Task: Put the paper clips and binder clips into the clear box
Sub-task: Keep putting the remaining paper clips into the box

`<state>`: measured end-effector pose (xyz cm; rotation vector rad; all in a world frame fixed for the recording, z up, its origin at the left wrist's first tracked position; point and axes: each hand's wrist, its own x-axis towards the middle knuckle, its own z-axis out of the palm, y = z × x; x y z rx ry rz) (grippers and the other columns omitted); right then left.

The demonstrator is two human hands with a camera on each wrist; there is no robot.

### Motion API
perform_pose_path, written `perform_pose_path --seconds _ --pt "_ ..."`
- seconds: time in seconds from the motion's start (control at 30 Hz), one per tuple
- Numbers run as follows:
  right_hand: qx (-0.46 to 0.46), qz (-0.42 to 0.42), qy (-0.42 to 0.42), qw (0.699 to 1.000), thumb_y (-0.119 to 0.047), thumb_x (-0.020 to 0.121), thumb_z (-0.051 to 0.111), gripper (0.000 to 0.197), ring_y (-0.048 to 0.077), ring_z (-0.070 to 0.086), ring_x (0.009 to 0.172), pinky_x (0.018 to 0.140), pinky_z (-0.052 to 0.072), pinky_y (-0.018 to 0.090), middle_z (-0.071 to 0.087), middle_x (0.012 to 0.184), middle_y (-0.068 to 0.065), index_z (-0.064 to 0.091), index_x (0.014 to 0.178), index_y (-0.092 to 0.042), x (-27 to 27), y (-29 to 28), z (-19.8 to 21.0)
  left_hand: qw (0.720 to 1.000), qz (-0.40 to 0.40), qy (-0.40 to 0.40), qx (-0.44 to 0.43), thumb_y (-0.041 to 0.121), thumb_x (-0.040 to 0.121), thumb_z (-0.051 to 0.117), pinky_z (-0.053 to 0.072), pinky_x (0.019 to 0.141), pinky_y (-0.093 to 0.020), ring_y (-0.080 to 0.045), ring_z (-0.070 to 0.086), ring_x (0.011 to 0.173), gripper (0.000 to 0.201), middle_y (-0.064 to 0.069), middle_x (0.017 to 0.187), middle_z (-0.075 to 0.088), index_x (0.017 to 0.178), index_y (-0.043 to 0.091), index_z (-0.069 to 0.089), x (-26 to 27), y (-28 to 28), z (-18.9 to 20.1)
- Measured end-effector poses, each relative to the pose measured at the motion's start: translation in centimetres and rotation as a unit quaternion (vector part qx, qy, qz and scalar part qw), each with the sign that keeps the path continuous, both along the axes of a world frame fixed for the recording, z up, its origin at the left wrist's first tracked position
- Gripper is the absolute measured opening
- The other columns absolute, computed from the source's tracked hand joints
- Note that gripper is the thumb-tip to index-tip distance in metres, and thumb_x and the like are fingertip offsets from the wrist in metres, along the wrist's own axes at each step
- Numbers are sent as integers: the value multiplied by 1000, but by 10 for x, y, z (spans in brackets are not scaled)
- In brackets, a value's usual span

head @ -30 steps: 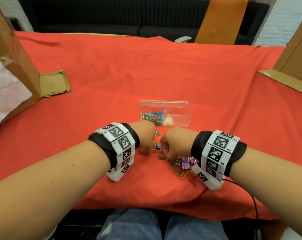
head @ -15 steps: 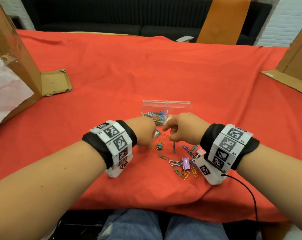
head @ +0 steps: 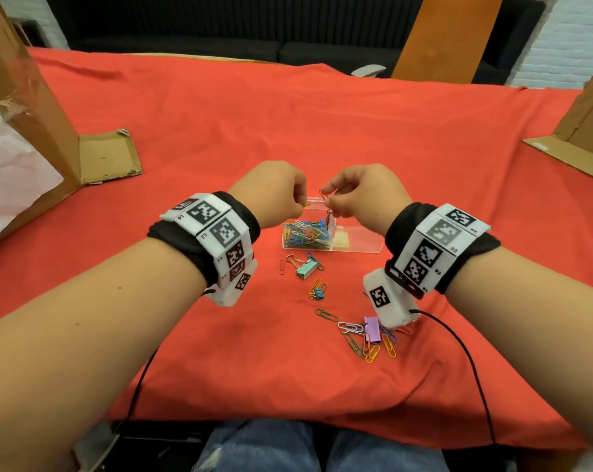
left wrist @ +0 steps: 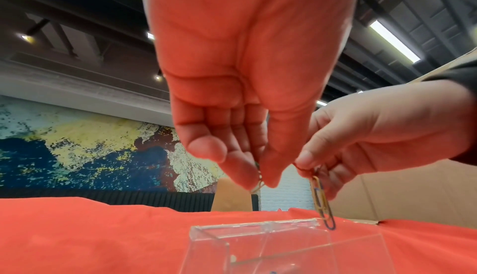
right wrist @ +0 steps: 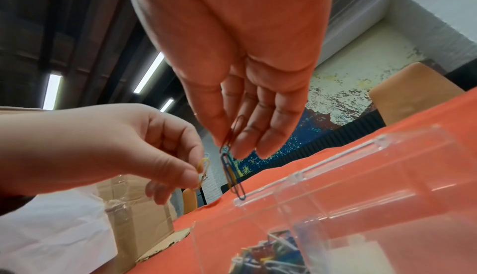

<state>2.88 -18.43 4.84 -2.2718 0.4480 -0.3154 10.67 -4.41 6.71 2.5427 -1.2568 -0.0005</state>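
Observation:
The clear box (head: 356, 245) has two compartments; the left one holds several coloured paper clips (head: 307, 233). Both hands hover above that left compartment. My left hand (head: 300, 202) pinches a yellow paper clip (right wrist: 202, 171) between thumb and forefinger. My right hand (head: 329, 202) pinches a red paper clip (right wrist: 236, 133) from which a blue and a yellow clip (right wrist: 232, 176) hang over the box rim (right wrist: 335, 156). On the red cloth lie a green binder clip (head: 305, 269), a small blue binder clip (head: 318, 292), a purple binder clip (head: 371, 328) and loose paper clips (head: 359, 342).
An open cardboard box (head: 26, 131) with white paper stands at the left, its flap (head: 107, 156) flat on the cloth. More cardboard (head: 584, 131) stands at the right. An orange chair back (head: 444, 35) is beyond the table. Cables (head: 465, 356) trail from both wristbands.
Both hands rose from the clips on the cloth and moved forward to above the box's left compartment, each carrying paper clips.

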Motion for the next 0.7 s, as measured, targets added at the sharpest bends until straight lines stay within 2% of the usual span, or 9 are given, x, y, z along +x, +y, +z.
perform_pose_path --seconds 0.1,0.17,0.23,0.33,0.43,0.5,0.6,0.63,0.7 --pt "14 -19 -17 1000 -3 78 67 25 2 56 42 66 54 32 61 56 -3 62 67 -26 13 0 -2 1000 4 -1 -5 8 79 60 38 68 -24 -19 55 77 16 -6 91 71 90 11 71 4 -6 -5" --pt "-3 -26 -20 999 -3 78 66 22 -7 51 32 58 48 22 60 55 -5 63 71 -24 20 0 -5 1000 9 4 4 9 79 61 37 68 -24 -18 53 77 15 -6 93 70 90 11 71 7 -8 -8" --pt "-26 -29 -14 999 -5 79 65 17 -10 48 30 56 42 19 60 57 -5 65 79 -22 23 -1 -8 1000 9 12 20 11 80 62 37 68 -24 -21 58 82 14 -5 92 69 91 12 71 10 -10 -11" --pt "-71 -8 17 997 -9 82 66 16 -6 53 41 51 40 15 63 67 -3 70 94 -19 21 -1 -9 999 10 15 47 18 80 67 39 71 -25 -23 61 92 15 1 87 57 95 15 71 11 -8 -15" --pt "-121 17 30 992 -9 83 64 22 12 57 62 52 39 14 63 75 -3 71 103 -15 9 -1 -8 998 -6 10 64 20 79 67 38 70 -25 -21 58 87 15 4 85 54 94 17 71 1 -3 -18" --pt "-152 59 63 985 -8 82 63 20 1 56 50 51 39 14 62 64 -7 71 99 -15 -3 0 -6 995 -40 27 91 18 78 67 40 67 -24 -20 61 83 14 4 80 59 90 17 72 -11 1 -19" --pt "-197 173 204 943 -16 80 68 17 -9 50 37 46 37 8 66 64 -3 71 96 -19 -28 6 -5 975 -120 68 172 20 78 69 38 58 -25 -14 57 73 16 1 83 69 93 19 75 -30 3 -23" --pt "-205 206 253 923 -21 78 71 17 -8 51 39 46 37 7 67 68 -2 71 95 -21 -37 9 -6 968 -141 75 195 23 79 70 37 58 -25 -13 54 73 18 1 87 71 96 21 75 -36 2 -25" --pt "-211 244 322 890 -34 74 75 24 0 56 55 55 39 14 68 70 -4 71 93 -21 -56 18 -10 957 -169 75 225 30 79 70 36 65 -23 -13 51 76 26 2 90 67 103 24 72 -46 -1 -31"
